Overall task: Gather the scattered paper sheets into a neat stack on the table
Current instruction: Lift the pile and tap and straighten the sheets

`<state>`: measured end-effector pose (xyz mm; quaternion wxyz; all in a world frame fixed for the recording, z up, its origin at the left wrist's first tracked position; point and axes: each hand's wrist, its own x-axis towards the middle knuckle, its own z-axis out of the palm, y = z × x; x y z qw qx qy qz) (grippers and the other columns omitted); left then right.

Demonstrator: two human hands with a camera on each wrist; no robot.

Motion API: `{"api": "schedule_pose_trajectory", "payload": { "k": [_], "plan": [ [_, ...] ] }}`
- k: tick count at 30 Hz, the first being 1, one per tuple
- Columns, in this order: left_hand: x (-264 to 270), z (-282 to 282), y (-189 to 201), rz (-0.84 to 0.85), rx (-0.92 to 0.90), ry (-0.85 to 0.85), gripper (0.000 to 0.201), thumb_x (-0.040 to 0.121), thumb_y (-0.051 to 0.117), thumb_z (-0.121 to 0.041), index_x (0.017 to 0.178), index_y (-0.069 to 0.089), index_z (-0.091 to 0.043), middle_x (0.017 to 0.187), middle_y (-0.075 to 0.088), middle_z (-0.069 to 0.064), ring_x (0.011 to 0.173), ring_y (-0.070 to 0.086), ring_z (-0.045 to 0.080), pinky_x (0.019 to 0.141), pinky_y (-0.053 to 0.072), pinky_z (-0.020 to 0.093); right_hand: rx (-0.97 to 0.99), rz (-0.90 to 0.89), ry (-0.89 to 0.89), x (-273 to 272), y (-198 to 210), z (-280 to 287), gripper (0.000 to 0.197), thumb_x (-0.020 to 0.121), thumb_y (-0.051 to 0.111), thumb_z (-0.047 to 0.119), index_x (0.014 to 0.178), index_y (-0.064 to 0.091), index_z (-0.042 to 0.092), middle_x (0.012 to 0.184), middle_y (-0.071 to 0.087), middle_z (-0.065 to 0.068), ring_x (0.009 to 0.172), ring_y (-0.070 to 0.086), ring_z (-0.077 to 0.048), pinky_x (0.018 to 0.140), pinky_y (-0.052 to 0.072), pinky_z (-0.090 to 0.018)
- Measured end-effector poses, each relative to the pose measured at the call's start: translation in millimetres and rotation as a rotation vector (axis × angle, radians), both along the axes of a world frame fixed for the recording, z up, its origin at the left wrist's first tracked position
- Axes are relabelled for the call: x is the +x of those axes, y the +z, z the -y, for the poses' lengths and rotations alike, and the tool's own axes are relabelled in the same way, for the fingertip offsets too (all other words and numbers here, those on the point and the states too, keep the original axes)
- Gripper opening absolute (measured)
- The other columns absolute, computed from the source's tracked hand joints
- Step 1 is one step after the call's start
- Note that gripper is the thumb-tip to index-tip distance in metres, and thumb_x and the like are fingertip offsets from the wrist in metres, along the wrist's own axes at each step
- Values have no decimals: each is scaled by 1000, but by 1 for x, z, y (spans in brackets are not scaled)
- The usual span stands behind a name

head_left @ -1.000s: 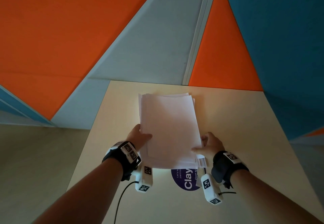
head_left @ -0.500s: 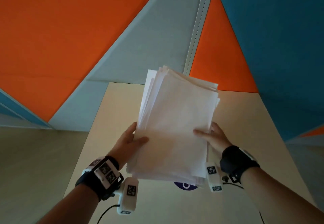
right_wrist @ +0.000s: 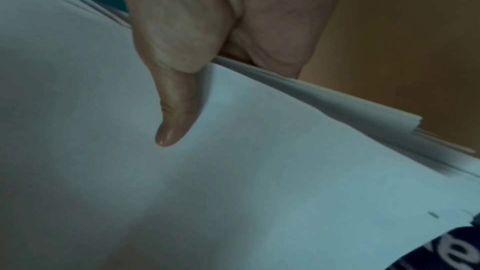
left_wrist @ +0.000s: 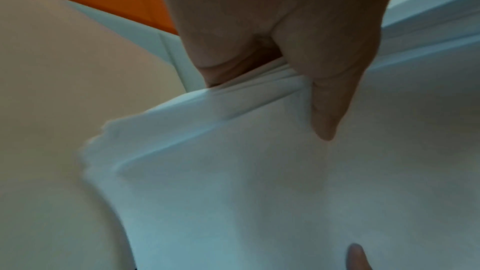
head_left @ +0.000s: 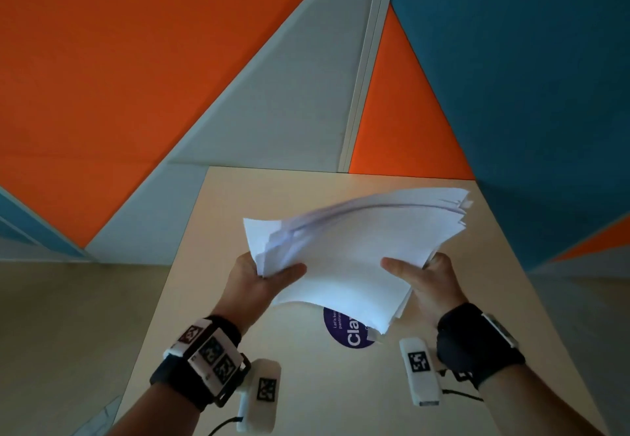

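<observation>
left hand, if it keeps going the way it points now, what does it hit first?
Nothing on the table. The left hand, gripping the paper stack, points at the far wall; depth is unclear.

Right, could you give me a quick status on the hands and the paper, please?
Left hand and right hand both grip the paper stack. Stack lifted off the table, edges uneven. Nothing in the way.

The paper stack point(head_left: 344, 265) hides most of the purple sticker point(head_left: 347, 333).

White paper sheets point(head_left: 354, 255), beige table point(head_left: 470, 316), purple sticker point(head_left: 347, 333), orange-blue-grey wall point(head_left: 136, 60).
</observation>
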<state>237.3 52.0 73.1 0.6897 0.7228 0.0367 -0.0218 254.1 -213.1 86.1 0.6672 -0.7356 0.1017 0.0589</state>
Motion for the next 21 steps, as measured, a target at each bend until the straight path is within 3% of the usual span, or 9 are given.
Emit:
{"api": "schedule_pose_trajectory", "payload": {
  "k": [1, 3, 5, 8, 12, 15, 17, 19, 21],
  "plan": [
    [-4, 1, 3, 12, -26, 3, 18, 74, 80, -17, 88, 75, -27, 92, 77, 7, 86, 73, 26, 77, 59, 44, 0, 18, -5, -6, -4, 3, 37, 74, 78, -1, 44, 66, 17, 48, 65, 10, 45, 60, -4, 53, 47, -16],
    [-12, 1, 9, 35, -78, 23, 16, 78, 75, -6, 84, 75, -21, 85, 78, -2, 79, 74, 14, 69, 58, 27, -2, 46, -28, -17, -7, 5, 11, 72, 81, -1, 71, 75, 9, 73, 78, 0, 65, 72, -15, 58, 53, -22],
    [-19, 1, 13, 52, -89, 20, 16, 79, 73, -3, 81, 76, -19, 82, 79, -3, 78, 74, 11, 67, 57, 21, 1, 44, -37, -28, -11, 7, 16, 71, 81, -4, 82, 76, 6, 83, 79, -5, 74, 74, -18, 61, 56, -23],
    [-25, 2, 18, 37, -121, -15, 13, 77, 75, -3, 86, 77, -12, 88, 79, 3, 82, 75, 16, 71, 59, 26, 5, 46, -68, -44, -9, 9, 27, 67, 83, -10, 89, 75, 4, 84, 80, -1, 78, 76, -16, 64, 57, -22],
    [-30, 9, 20, 0, -175, -10, 24, 73, 79, 0, 96, 73, -2, 92, 78, 9, 83, 75, 22, 69, 58, 29, -42, 71, -83, -60, -11, 11, 33, 62, 89, -2, 90, 78, 12, 93, 80, -1, 87, 75, -15, 74, 57, -29],
    [-32, 17, 20, 41, -144, 28, 23, 71, 79, -13, 92, 74, -5, 91, 77, 12, 84, 74, 26, 75, 60, 38, 10, 97, -105, -68, -10, 7, 38, 67, 83, -8, 97, 74, 12, 92, 79, 0, 85, 75, -12, 65, 56, -19],
    [-35, 24, 24, 104, -88, 54, 16, 75, 78, -15, 88, 75, -9, 89, 77, 9, 83, 74, 24, 76, 60, 41, 51, 100, -139, -70, -5, 6, 37, 68, 82, -9, 97, 73, 13, 90, 79, 0, 82, 75, -12, 62, 57, -19],
    [-39, 30, 29, 151, -59, 69, 8, 80, 75, -11, 87, 75, -11, 87, 78, 4, 83, 74, 19, 74, 59, 37, 71, 107, -154, -71, 0, 7, 35, 69, 82, -7, 95, 72, 15, 90, 79, 0, 81, 75, -12, 61, 58, -20],
    [-44, 33, 34, 180, -94, 77, 10, 81, 72, -6, 87, 74, -12, 83, 78, -3, 79, 74, 12, 68, 57, 26, 102, 146, -154, -73, 5, 11, 37, 71, 79, -11, 97, 71, 14, 89, 79, 1, 81, 75, -12, 62, 58, -21]
  ]
}}
